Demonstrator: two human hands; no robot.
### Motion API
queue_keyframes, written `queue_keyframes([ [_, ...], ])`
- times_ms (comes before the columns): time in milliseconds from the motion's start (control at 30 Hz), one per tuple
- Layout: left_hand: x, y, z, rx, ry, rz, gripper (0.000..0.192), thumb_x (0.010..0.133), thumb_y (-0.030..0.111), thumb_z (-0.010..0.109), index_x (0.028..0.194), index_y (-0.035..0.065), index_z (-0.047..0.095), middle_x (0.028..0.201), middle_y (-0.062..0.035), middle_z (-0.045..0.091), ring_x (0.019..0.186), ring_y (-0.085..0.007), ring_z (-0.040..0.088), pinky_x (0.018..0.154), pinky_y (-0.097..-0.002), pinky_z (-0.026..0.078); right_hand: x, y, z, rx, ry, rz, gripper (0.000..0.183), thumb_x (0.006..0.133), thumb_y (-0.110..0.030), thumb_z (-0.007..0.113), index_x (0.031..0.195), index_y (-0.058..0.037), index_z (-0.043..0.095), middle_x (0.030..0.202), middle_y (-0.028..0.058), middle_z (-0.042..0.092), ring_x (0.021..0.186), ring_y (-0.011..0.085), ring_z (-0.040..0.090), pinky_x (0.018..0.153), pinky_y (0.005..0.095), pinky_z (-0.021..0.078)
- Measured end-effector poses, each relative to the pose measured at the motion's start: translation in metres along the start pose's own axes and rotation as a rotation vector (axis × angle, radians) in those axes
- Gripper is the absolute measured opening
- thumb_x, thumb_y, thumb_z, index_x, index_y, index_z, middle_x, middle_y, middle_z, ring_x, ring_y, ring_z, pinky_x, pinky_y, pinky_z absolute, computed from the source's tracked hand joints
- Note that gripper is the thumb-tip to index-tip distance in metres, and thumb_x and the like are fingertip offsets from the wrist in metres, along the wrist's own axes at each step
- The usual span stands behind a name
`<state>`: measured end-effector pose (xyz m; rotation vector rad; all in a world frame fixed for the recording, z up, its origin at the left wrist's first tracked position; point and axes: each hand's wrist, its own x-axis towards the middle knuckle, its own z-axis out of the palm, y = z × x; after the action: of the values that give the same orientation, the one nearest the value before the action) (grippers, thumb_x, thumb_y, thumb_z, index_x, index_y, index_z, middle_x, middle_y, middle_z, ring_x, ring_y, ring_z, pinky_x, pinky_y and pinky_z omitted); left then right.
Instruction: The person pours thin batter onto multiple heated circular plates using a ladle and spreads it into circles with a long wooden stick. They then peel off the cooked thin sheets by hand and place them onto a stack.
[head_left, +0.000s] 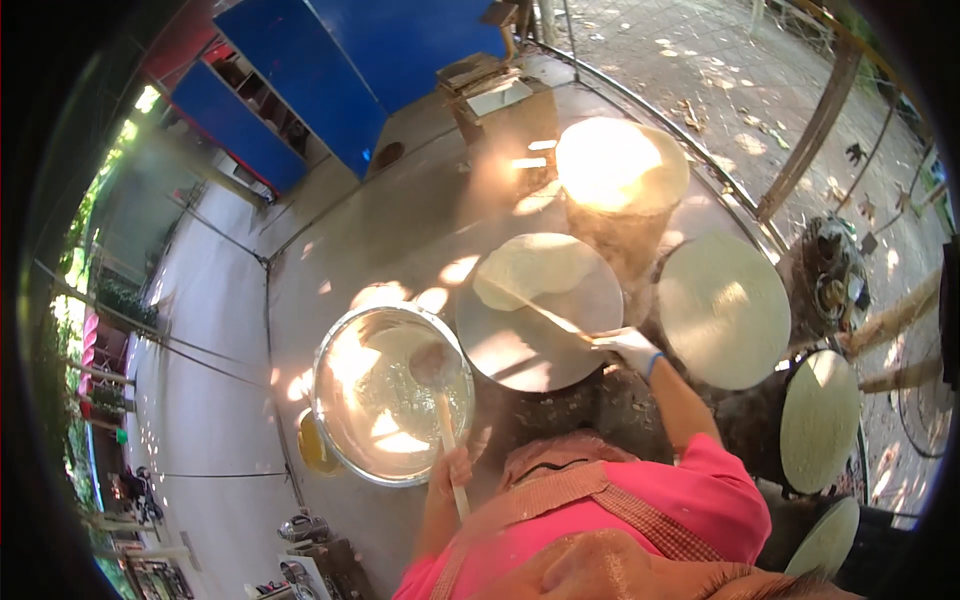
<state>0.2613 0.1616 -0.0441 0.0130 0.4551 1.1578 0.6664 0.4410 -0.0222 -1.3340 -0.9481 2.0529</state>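
My left hand grips the long handle of a ladle. The ladle's head dips into a large metal basin of pale liquid batter. My right hand, in a white glove with a blue band at the wrist, holds a thin wooden stick. That stick reaches left across a round griddle. Pale batter covers part of the griddle's far side, and the stick's far end lies over it. The ladle's head looks blurred.
Right of my right hand, a pale round sheet covers another griddle; more round sheets curve towards me. Beyond stands a brightly sunlit stack of round sheets on a basket-like stand. A yellow container sits beside the basin.
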Motion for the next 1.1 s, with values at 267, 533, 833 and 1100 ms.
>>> queue_keyframes([
  [267, -0.031, -0.063, 0.035, -0.051, 0.442, -0.005, 0.026, 0.097, 0.023, 0.05, 0.074, 0.0137, 0.043, 0.058, 0.0046, 0.035, 0.05, -0.006, 0.037, 0.045, -0.0206, 0.031, 0.034, -0.022, -0.011, -0.26, -0.038, 0.058, 0.023, 0.084, -0.023, 0.068, 0.098, -0.0051, 0.07, 0.057, 0.0021, 0.055, 0.039, 0.0124, 0.045, 0.035, 0.028, 0.0309],
  [533, -0.058, -0.092, 0.023, 0.089, 0.593, 0.101, 0.016, 0.092, 0.023, 0.055, 0.08, 0.0141, 0.054, 0.063, 0.0046, 0.05, 0.052, -0.0073, 0.048, 0.045, -0.0227, 0.039, 0.052, -0.079, -0.036, -0.16, 0.009, -0.116, 0.025, 0.081, -0.024, 0.071, 0.099, -0.0067, 0.072, 0.057, 0.0005, 0.053, 0.042, 0.0083, 0.042, 0.038, 0.0256, 0.0291],
  [833, -0.06, -0.099, 0.032, -0.05, 0.719, 0.138, 0.016, 0.09, 0.026, 0.062, 0.081, 0.0137, 0.054, 0.058, 0.004, 0.049, 0.048, -0.0072, 0.049, 0.041, -0.0237, 0.041, 0.073, -0.066, -0.056, -0.433, -0.272, 0.015, 0.02, 0.081, -0.016, 0.067, 0.095, -0.0028, 0.071, 0.062, -0.0004, 0.058, 0.048, 0.0073, 0.046, 0.042, 0.0248, 0.0339],
  [1100, -0.067, -0.125, 0.013, 0.242, 1.029, 0.336, 0.015, 0.092, 0.023, 0.059, 0.087, 0.0107, 0.052, 0.06, 0.0044, 0.046, 0.051, -0.0079, 0.05, 0.047, -0.0199, 0.043, 0.079, -0.052, -0.046, -0.473, -0.323, 0.31, 0.037, 0.083, -0.024, 0.067, 0.113, -0.0029, 0.068, 0.062, -0.0008, 0.054, 0.048, 0.0086, 0.046, 0.045, 0.0248, 0.039],
])
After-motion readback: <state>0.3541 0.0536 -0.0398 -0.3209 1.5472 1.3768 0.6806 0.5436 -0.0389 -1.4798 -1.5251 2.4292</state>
